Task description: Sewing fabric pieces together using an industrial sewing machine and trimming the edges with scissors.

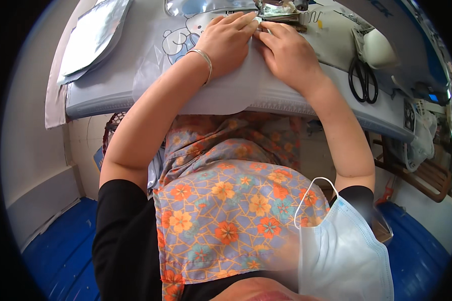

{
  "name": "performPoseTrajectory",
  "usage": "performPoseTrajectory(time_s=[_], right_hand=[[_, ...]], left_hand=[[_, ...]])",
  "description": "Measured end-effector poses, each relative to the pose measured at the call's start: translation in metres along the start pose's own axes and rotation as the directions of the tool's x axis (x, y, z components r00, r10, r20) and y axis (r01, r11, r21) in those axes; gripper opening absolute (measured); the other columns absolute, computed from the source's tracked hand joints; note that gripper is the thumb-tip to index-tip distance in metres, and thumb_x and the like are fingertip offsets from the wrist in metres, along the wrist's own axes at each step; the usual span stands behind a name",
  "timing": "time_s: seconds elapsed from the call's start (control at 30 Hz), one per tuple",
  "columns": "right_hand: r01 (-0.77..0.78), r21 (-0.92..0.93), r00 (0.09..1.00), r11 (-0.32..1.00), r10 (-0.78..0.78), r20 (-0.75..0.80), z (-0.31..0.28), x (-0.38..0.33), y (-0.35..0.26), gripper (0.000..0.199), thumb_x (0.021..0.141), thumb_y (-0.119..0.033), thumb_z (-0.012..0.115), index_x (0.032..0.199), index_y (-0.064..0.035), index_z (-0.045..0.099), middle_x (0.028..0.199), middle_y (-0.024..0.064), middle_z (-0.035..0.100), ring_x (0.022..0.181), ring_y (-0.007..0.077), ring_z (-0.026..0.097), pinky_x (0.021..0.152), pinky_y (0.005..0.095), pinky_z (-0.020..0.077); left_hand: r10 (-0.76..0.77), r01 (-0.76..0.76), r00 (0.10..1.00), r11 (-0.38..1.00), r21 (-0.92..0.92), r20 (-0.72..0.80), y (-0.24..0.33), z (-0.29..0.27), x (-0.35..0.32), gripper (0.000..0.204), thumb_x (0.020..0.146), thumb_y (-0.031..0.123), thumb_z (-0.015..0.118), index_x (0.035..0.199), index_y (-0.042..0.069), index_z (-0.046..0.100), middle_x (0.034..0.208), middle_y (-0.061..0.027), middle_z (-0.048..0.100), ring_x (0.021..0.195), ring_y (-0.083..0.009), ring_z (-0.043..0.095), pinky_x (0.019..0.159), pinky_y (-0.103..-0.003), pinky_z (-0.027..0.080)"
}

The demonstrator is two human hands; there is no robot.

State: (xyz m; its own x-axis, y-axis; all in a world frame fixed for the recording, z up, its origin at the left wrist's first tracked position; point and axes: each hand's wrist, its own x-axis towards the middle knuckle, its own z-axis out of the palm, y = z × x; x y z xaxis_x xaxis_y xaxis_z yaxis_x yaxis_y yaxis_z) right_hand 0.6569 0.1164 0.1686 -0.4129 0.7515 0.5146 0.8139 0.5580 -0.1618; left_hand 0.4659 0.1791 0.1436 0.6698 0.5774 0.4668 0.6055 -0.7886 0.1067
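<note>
Basically, both hands meet at the tabletop's far side, fingertips nearly together beside the metal sewing-machine parts (281, 11). Left hand (227, 42) palm down, fingers fairly straight and close together, lying over the translucent white plastic sheet with a cartoon bear print (218, 98); can't tell if it pinches anything. Right hand (290, 52) half curled, fingertips at a small white piece (258, 20), grip unclear. Sheet lies on the pale grey tabletop (103, 98), near edge hanging over the front, under the left forearm. Silver flat pouches (94, 40) stacked far left, black-handled scissors (362, 80) to the right, near the front edge
</note>
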Motion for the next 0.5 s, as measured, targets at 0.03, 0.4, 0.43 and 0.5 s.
performPoseTrajectory(time_s=[0.03, 0.4, 0.43, 0.5], right_hand=[[0.003, 0.003, 1.0, 1.0, -0.003, 0.005, 0.001, 0.001, 0.003, 0.026, 0.088, -0.01, 0.064, 0.112, -0.0025, 0.07, 0.123, 0.0105, 0.067, 0.114, 0.029, 0.062, 0.097, 0.0401, 0.0515], [-0.021, 0.025, 0.999, 0.999, 0.023, -0.049, 0.005, 0.002, 0.004, 0.024, 0.088, -0.009, 0.065, 0.111, -0.0022, 0.071, 0.118, 0.0103, 0.069, 0.11, 0.0293, 0.063, 0.095, 0.0394, 0.0525], [-0.021, 0.023, 0.998, 1.0, 0.023, -0.065, 0.005, 0.002, 0.004, 0.023, 0.088, -0.009, 0.065, 0.11, -0.0021, 0.071, 0.117, 0.0102, 0.069, 0.109, 0.0291, 0.064, 0.094, 0.0394, 0.0527], [-0.023, 0.019, 0.996, 1.0, 0.024, -0.082, 0.006, 0.002, 0.004, 0.023, 0.089, -0.008, 0.064, 0.11, -0.0021, 0.071, 0.117, 0.0102, 0.069, 0.109, 0.0288, 0.064, 0.094, 0.0395, 0.0528]], left_hand=[[-0.003, 0.003, 1.0, 1.0, 0.005, 0.017, 0.0, 0.0, 0.001, 0.045, 0.089, 0.01, 0.053, 0.134, 0.009, 0.061, 0.145, -0.0073, 0.055, 0.136, -0.025, 0.049, 0.113, -0.041, 0.037], [0.022, -0.023, 1.0, 0.998, 0.054, 0.003, -0.003, 0.004, 0.009, 0.045, 0.088, 0.013, 0.056, 0.133, 0.01, 0.061, 0.143, -0.0054, 0.058, 0.136, -0.024, 0.049, 0.111, -0.041, 0.039], [0.013, -0.012, 1.0, 0.999, 0.047, -0.01, -0.002, 0.004, 0.01, 0.043, 0.088, 0.013, 0.056, 0.131, 0.01, 0.062, 0.143, -0.0055, 0.058, 0.136, -0.0245, 0.05, 0.111, -0.041, 0.039], [0.005, -0.004, 1.0, 0.999, 0.038, -0.024, -0.002, 0.005, 0.012, 0.041, 0.088, 0.013, 0.056, 0.129, 0.01, 0.062, 0.143, -0.0056, 0.058, 0.135, -0.0249, 0.05, 0.111, -0.042, 0.039]])
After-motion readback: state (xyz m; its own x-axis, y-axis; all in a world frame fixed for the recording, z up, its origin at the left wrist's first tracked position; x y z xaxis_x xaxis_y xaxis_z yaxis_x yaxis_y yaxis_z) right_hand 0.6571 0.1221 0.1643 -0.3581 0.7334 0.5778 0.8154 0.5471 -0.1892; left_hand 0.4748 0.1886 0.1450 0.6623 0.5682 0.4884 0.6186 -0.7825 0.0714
